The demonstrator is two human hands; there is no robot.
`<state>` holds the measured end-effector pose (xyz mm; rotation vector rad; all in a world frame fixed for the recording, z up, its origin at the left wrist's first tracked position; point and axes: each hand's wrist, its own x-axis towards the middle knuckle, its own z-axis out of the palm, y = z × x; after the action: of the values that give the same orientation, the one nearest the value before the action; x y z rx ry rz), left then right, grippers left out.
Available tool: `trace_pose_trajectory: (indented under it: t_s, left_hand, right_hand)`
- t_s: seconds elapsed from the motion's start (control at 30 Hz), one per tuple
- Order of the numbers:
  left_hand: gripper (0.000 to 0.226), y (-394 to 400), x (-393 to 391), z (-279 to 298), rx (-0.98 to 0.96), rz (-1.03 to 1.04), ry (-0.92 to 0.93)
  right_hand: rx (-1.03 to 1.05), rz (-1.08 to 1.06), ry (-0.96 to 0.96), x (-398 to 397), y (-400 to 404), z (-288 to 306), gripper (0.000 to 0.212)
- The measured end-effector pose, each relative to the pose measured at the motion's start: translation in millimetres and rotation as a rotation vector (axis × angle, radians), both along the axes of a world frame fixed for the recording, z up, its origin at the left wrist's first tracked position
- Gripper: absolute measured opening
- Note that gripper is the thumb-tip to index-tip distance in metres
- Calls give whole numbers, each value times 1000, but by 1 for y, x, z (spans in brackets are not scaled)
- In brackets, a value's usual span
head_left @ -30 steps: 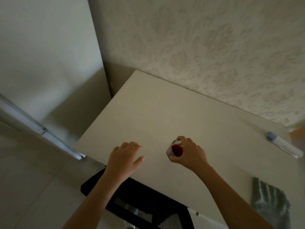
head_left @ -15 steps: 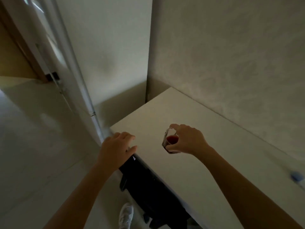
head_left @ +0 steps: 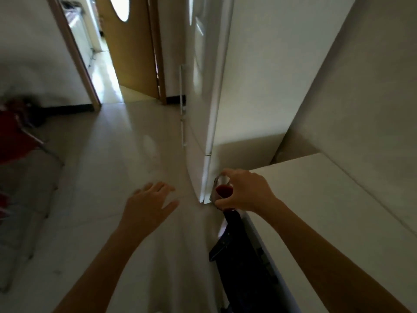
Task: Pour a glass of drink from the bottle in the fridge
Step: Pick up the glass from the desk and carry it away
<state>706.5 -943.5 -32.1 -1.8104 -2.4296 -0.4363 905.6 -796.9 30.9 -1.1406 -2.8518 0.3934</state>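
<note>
My right hand point(head_left: 246, 192) grips a small clear glass point(head_left: 222, 190) holding dark red drink, fingers wrapped over its rim and side. The glass is in the air at the left corner of the white table point(head_left: 334, 213). My left hand point(head_left: 150, 204) floats open over the floor, fingers spread, holding nothing. A tall white fridge point(head_left: 207, 86) stands just beyond the glass, its doors shut, with long vertical handles point(head_left: 182, 105). No bottle is visible.
A black chair point(head_left: 239, 251) is tucked under the table's left edge. A pale tiled floor point(head_left: 108, 177) runs toward an open wooden door point(head_left: 133, 46) and a bright room. A red chair point(head_left: 15, 136) stands at the left. Walls close the right side.
The view has swung left from the table toward the fridge and doorway. My right hand carried the glass off the tabletop to its corner; my left hand left the table edge.
</note>
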Motion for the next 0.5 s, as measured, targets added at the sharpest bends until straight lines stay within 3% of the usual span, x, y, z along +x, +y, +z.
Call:
trace_pose_trajectory:
  t_s: [0.33, 0.5]
  left_hand:
    - [49, -115, -150, -2, -42, 357, 31]
    - [39, -160, -212, 1, -46, 489, 6]
  right_hand:
    - [-23, 338, -35, -197, -41, -5, 81]
    - [-1, 460, -30, -289, -61, -7, 78]
